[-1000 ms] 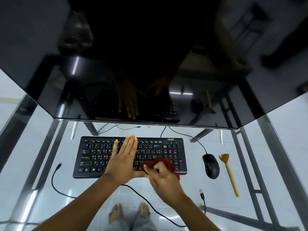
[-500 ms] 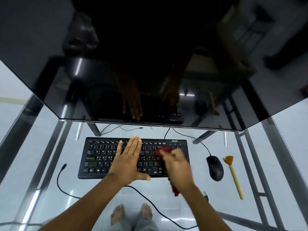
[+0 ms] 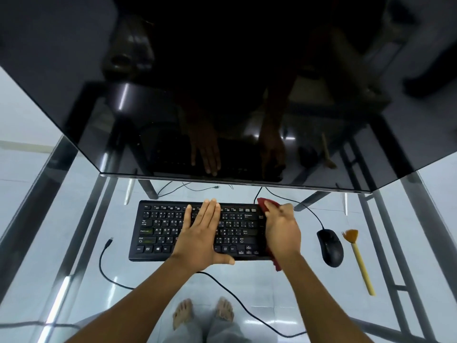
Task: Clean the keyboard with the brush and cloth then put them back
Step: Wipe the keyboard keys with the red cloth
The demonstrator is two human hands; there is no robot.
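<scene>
Dim, cool light; glare streaks on the glass desk (image 3: 74, 219); wide-angle bending at edges

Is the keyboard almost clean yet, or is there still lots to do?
The brush already lies on the glass table beside the mouse, so brushing may be done, though I can't be sure. Wiping is in hand: the right hand presses the red cloth on the keyboard at its right end, and the left hand lies flat on the keys. Still left: finishing the wipe and putting things back.
</scene>
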